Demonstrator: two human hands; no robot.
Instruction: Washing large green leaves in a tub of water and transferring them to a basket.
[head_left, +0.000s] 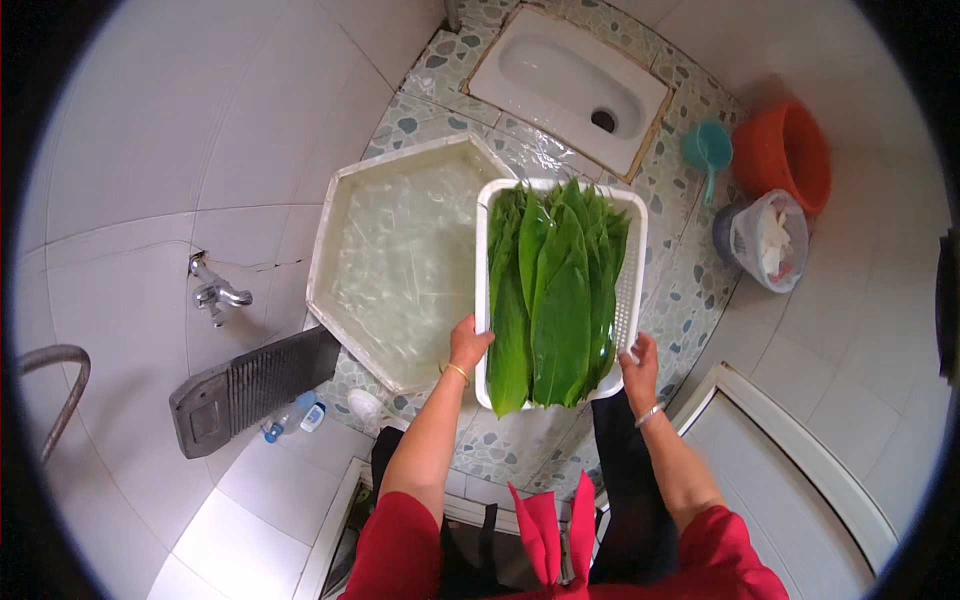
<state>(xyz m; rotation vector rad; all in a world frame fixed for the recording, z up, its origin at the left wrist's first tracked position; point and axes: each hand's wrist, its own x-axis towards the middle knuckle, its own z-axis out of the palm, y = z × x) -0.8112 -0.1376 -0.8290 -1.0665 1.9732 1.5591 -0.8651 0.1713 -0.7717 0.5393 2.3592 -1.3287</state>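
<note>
A white rectangular plastic basket (634, 250) with perforated sides hangs in front of me, held between both hands. Long green leaves (560, 300) fill it in a layered stack, some tips reaching past its near rim. My left hand (468, 345) grips the basket's left edge, a thin gold-coloured bracelet on its wrist. On the lower right edge, my right hand (639, 372) is closed round the rim, with a silver-coloured bangle on that wrist. Left of the basket stands a white-rimmed hexagonal basin (316, 262) of water, partly overlapped by the basket.
A squat toilet (560, 70) is set in the pebble-patterned floor ahead. To the right stand a teal dipper (708, 147), an orange bucket (780, 160) and a lined waste bin (770, 243). A tap (217, 291), a dark washboard (255, 385) and bottles (288, 417) are at left.
</note>
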